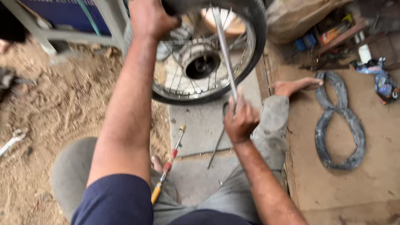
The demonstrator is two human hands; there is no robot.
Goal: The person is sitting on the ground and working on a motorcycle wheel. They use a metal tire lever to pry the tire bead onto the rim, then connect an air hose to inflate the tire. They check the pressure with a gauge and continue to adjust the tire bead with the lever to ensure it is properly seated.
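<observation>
Steel lever (224,50) – fisted at its lower end by the right hand (240,119) – slants up across the spoked wheel (208,54) (standing upright), whose tyre top the left hand (150,18) clamps.

wheel (208,54) ahead, inner tube (339,125) right — screwdriver (168,164) below

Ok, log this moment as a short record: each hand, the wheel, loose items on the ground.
left hand: grips the black tyre of the spoked wheel at its top
right hand: holds long silver tyre lever, which crosses the rim
ground near knees: yellow-and-red-handled screwdriver, thin metal rod
right of the wheel: twisted black rubber inner tube on brown board
far left: silver spanner on sand
</observation>
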